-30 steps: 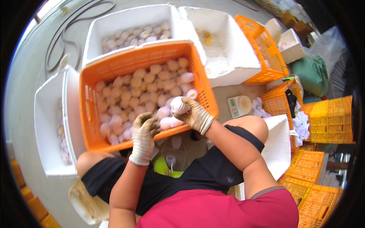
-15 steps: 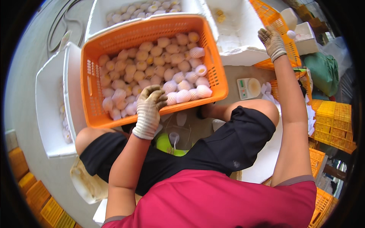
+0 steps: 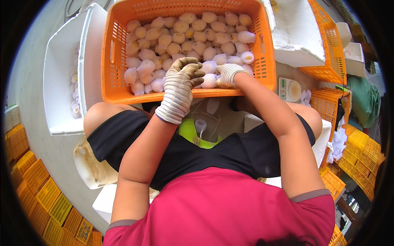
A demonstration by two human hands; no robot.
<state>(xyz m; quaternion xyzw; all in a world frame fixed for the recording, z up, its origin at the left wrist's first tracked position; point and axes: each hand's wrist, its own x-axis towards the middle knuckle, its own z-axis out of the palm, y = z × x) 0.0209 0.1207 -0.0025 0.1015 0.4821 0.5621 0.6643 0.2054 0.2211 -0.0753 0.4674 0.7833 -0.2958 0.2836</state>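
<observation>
An orange perforated basket (image 3: 269, 49) across my knees holds several pale round items (image 3: 181, 27) in white foam nets, some showing yellow. My left hand (image 3: 180, 84), in a striped glove with soiled fingers, hovers over the basket's front part, fingers loosely bent and apart, with nothing visible in them. To its right, my right hand (image 3: 230, 76), also gloved, reaches down among the netted items just inside the front rim. Its fingers are curled and partly hidden, so what they grip is unclear.
Foam boxes stand at left (image 3: 57, 74) and upper right (image 3: 299, 37), the left one holding netted items. Beside my right knee are a scale (image 3: 289, 89), orange crates (image 3: 322, 104) and a green bag (image 3: 365, 104). Yellow crates (image 3: 45, 188) line the lower left. A green object (image 3: 188, 129) lies between my legs.
My right hand carried a netted item out toward the upper right, where a pale item appeared in the air, then came back into the basket. The view has shifted, raising the basket in frame.
</observation>
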